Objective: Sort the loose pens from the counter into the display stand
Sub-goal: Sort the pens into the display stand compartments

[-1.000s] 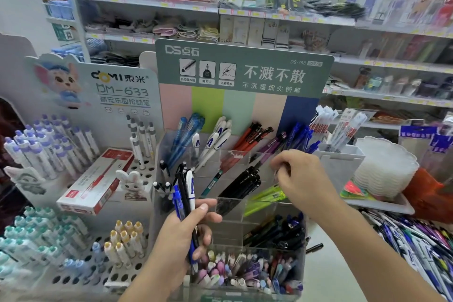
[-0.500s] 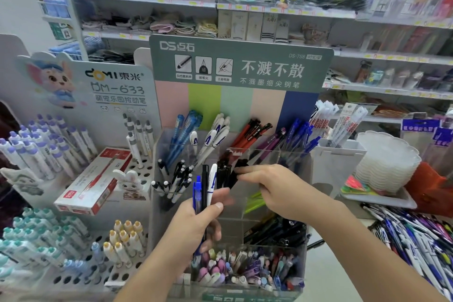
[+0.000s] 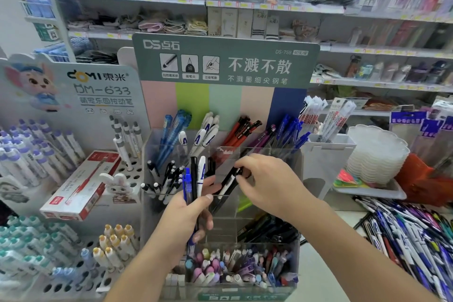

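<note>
The left hand [image 3: 188, 216] grips a bunch of about four upright pens [image 3: 195, 181], blue, black and white, before the clear acrylic tiered display stand [image 3: 289, 265]. The right hand [image 3: 267, 181] pinches one black pen [image 3: 226, 185], tilted, above a middle compartment; half a second ago it reached empty toward the bunch. Right, loose mixed pens [image 3: 411, 235] heap on the pale shop counter [image 3: 318, 277], shelves behind.

A clear acrylic display stand [image 3: 291, 162] holds pens sorted by colour in tiered compartments. In front of it, 1 black pen [image 3: 226, 185] tilts beside a bunch of blue, black and white pens [image 3: 193, 184]. Loose pens [image 3: 411, 235] lie heaped right of the stand.
</note>
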